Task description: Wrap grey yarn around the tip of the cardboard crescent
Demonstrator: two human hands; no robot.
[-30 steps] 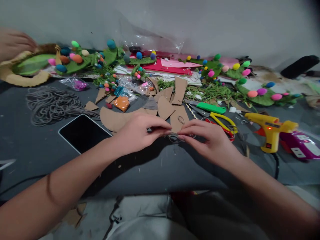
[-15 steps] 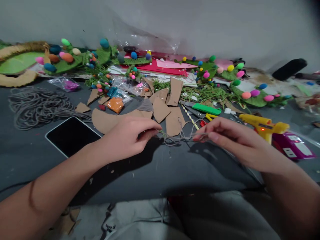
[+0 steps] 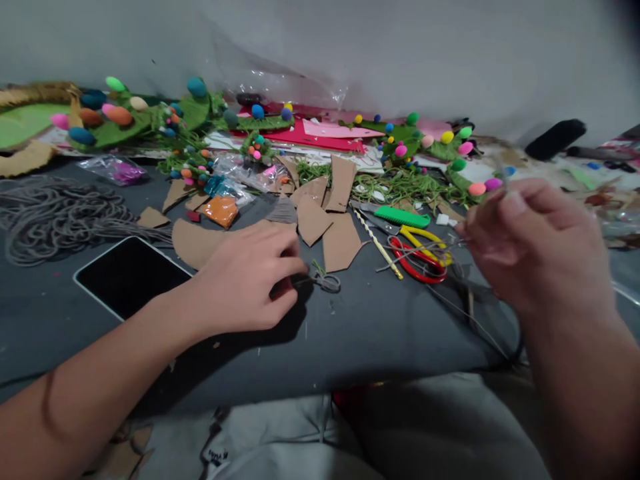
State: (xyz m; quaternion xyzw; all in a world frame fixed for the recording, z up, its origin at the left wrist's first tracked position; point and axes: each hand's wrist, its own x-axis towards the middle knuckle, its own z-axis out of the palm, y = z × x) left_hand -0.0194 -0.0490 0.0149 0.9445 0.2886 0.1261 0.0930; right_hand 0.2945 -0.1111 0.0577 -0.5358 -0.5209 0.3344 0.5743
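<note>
We had both hands on one length of grey cord (image 3: 400,252). Left hand (image 3: 245,283) lay low on the dark tabletop (image 3: 370,327), fingers closed, pinning the cord's small loop end (image 3: 327,283) just beside the thumb. Right hand (image 3: 537,250) was raised, well apart to the right, fingertips pinched on the other end; that hand was blurred, so the exact grip pt. was hard to read. The cord ran thin and slack between them, passing over the red-and-yellow pliers (image 3: 423,257).

Near the left hand: cardboard scraps (image 3: 340,240), a phone (image 3: 127,275) face up, and a big coil of the same grey cord (image 3: 55,217) further left. A green-handled cutter (image 3: 403,217) lay behind the pliers, w/ felt leaves and coloured pom-poms (image 3: 120,115) along the wall.

Risks, as we judged: the slack cord could snag on the pliers' handles and drag them; too hard a pull could slip the loop out from under the left fingers, or undo it. Loose scraps could get swept along too.
</note>
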